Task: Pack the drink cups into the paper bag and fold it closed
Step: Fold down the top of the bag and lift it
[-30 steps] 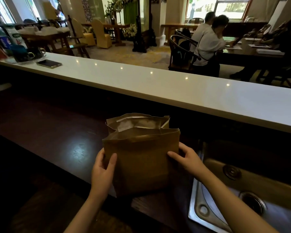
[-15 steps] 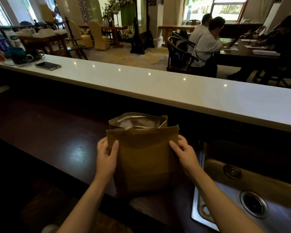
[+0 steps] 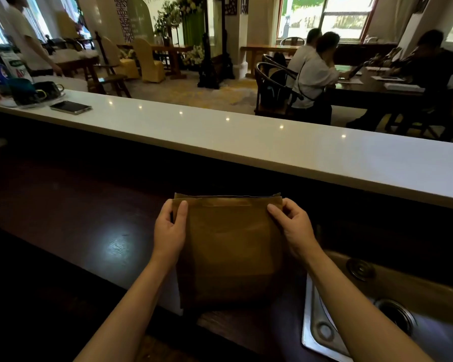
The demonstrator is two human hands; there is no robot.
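Head view: we see the brown flat-topped paper bag [image 3: 228,246] standing upright on the dark glossy wooden counter [image 3: 71,226], just left of the stainless steel sink [image 3: 324,327], its mouth pressed flat (contents hidden). The left hand [image 3: 169,231] pinches the bag's upper left corner, thumb in front; the right hand [image 3: 294,227] pinches the upper right corner, fingers together on the paper. Behind runs a long white bar top [image 3: 246,142] with a dark rectangular phone [image 3: 71,107].

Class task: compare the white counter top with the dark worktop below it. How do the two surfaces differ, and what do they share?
The white counter top is pale and higher; the dark worktop is brown-black and lower. The counter top carries a phone; the worktop carries the paper bag. Both are glossy, reflecting lights.
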